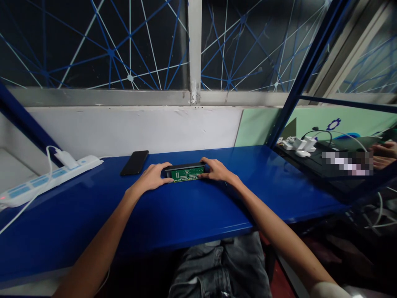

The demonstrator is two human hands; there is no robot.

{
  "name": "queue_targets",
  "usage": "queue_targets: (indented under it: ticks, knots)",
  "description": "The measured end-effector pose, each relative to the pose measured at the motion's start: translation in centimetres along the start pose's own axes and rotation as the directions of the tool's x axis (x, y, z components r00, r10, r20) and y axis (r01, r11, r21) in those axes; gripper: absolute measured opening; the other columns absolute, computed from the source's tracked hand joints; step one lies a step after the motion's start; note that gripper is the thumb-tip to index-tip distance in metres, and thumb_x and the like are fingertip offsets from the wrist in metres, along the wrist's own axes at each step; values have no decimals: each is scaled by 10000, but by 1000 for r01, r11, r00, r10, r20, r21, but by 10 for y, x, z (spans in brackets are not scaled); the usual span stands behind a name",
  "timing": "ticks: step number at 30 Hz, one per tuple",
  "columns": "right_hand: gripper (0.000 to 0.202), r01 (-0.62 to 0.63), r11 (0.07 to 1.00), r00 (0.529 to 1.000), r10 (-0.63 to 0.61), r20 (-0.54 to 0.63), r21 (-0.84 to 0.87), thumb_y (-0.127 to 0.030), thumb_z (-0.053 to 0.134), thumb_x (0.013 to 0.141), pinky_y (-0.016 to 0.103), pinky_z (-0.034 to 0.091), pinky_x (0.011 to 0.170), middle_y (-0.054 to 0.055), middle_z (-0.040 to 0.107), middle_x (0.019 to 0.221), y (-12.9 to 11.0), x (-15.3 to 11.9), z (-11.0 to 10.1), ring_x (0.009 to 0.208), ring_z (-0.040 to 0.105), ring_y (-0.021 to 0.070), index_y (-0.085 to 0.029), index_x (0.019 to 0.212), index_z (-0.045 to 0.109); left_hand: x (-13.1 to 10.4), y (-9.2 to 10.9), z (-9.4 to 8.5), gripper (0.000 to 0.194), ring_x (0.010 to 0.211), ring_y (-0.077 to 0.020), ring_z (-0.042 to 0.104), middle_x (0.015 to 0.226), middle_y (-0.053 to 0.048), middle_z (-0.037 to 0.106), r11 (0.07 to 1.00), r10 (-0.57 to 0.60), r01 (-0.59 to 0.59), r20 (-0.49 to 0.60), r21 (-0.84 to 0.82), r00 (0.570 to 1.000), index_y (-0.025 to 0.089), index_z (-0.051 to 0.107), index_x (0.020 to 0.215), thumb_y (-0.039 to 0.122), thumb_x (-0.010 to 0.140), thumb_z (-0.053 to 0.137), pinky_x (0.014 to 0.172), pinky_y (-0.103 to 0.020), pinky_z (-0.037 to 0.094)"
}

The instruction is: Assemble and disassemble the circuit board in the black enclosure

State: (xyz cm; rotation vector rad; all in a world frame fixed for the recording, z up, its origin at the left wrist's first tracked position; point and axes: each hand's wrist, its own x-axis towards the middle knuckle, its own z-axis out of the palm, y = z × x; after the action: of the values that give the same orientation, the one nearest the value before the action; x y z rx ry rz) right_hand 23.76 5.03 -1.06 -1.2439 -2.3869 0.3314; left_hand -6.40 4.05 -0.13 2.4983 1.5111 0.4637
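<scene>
A black case with a green circuit board (187,173) in its open front is held just above or on the blue table (186,207); whether it touches the surface I cannot tell. My left hand (154,176) grips its left end, fingers on top and thumb at the lower front edge. At the right end, my right hand (216,169) grips it the same way. A black phone (135,162) lies flat on the table, to the left of my left hand.
A white power strip (83,165) with a plug and cable lies at the left. Blue frame posts rise on both sides. On the right, another person's hand (384,155) is near a black surface with white chargers (305,143) and cables. Windows and a wall stand behind.
</scene>
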Motion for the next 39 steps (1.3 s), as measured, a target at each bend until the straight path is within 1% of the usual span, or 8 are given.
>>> queue_targets:
  ticks: [3, 6, 9, 14, 18, 29, 33, 39]
  knots:
    - [464, 9, 1000, 1000, -9, 16, 23, -424, 716, 771, 259, 374, 617, 41, 661, 904, 2, 0, 2, 725, 575, 173, -199, 1139, 545, 1, 2, 0, 497, 1081, -293, 605, 1206, -115, 638, 998, 66, -67, -33, -14, 997, 184, 604, 1184, 425, 757, 683, 889, -394, 465]
    - [468, 52, 998, 999, -52, -9, 33, -426, 729, 754, 279, 411, 674, 78, 641, 1055, 5, 2, 3, 842, 588, 198, -189, 1121, 561, 2, 2, 1, 564, 1214, -316, 520, 1361, -144, 528, 996, 77, -79, -58, -34, 995, 162, 592, 1211, 436, 729, 699, 975, -429, 425]
    - [489, 83, 994, 996, -82, -20, 69, -416, 736, 745, 299, 431, 728, 102, 609, 1163, 8, 4, 5, 933, 583, 216, -184, 1141, 568, 2, 2, 2, 544, 1161, -301, 563, 1280, -142, 592, 995, 60, -62, -25, -80, 998, 149, 587, 1208, 416, 745, 684, 954, -414, 443]
    - [426, 30, 994, 999, -34, 40, 104, -395, 720, 769, 267, 390, 631, 40, 652, 883, 6, 4, 3, 706, 566, 162, -183, 1108, 573, 2, 3, 3, 445, 1061, -275, 610, 1176, -110, 645, 990, 90, -91, -17, -105, 996, 175, 596, 1153, 383, 764, 664, 878, -371, 469]
    - [387, 38, 998, 999, -38, 12, 52, -394, 727, 764, 247, 333, 586, 18, 626, 811, 2, 3, 1, 658, 530, 148, -180, 1048, 574, 2, 5, 4, 387, 1040, -268, 606, 1153, -112, 637, 989, 119, -120, -16, -83, 993, 174, 582, 1130, 371, 800, 619, 862, -365, 460]
    - [281, 80, 992, 996, -84, -36, -102, -388, 640, 853, 256, 317, 615, 58, 655, 932, -2, 0, 5, 778, 574, 190, -193, 1040, 565, 1, 5, 8, 366, 1056, -275, 581, 1175, -113, 612, 993, 116, -116, -8, 5, 993, 184, 556, 1171, 402, 877, 537, 871, -373, 450]
    - [216, 96, 972, 995, -101, -16, -215, -366, 584, 894, 264, 321, 631, 81, 658, 976, -7, 0, 6, 824, 590, 209, -186, 1013, 570, 0, 8, 8, 379, 1144, -286, 544, 1245, -119, 589, 995, 97, -96, -14, 37, 995, 194, 534, 1224, 417, 926, 461, 933, -394, 423]
    - [260, 133, 955, 991, -136, 6, -265, -377, 478, 962, 268, 376, 705, 121, 617, 1096, -10, -5, 7, 969, 582, 225, -186, 1130, 531, -5, 12, 0, 548, 1278, -302, 452, 1421, -104, 475, 998, 51, -48, 119, -31, 992, 263, 400, 1397, 567, 940, 395, 1022, -422, 363]
